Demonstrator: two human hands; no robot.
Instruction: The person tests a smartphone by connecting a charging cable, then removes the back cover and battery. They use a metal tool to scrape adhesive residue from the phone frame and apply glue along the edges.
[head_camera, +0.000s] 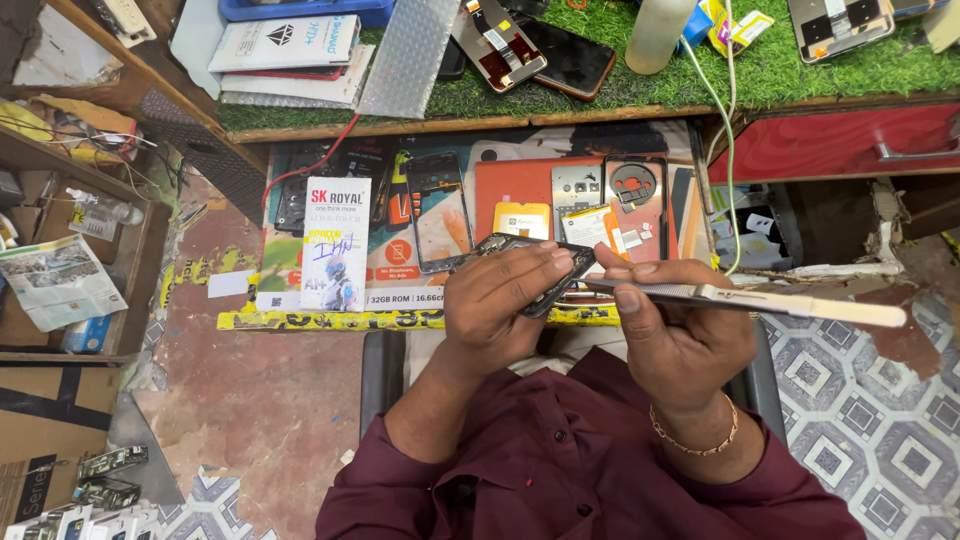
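The left hand (505, 305) grips a dark phone frame (535, 275) just below the middle of the view, its fingers (540, 262) curled over the top edge and clamped on it. The frame is tilted, held above the person's lap and touching nothing but the hands. At three o'clock from it, the right hand (675, 335) holds a pair of metal tweezers (740, 297), the thumb and fingers closed tight on the tool near its front end. The tweezers lie almost level, their tip pointing toward nine o'clock and meeting the frame's lower edge; the broad back end sticks out toward three o'clock, past the hand. A thin gold bracelet (695, 440) sits on the right wrist, and maroon sleeves (560, 470) fill the six o'clock part of the view.

At twelve o'clock from the hands, a low bench (380, 318) carries an orange mat (520, 190) with a yellow battery (521, 218), a phone back panel with a round camera ring (634, 190) and an empty phone frame (440, 212). At ten o'clock stands a white printed box (335, 243). Higher up, a green grass-like shelf (780, 70) holds a dark phone screen (570, 55), a white bottle (660, 32) and flat white packs (285, 45). A green cable (725, 130) hangs down from there toward one o'clock of the hands.
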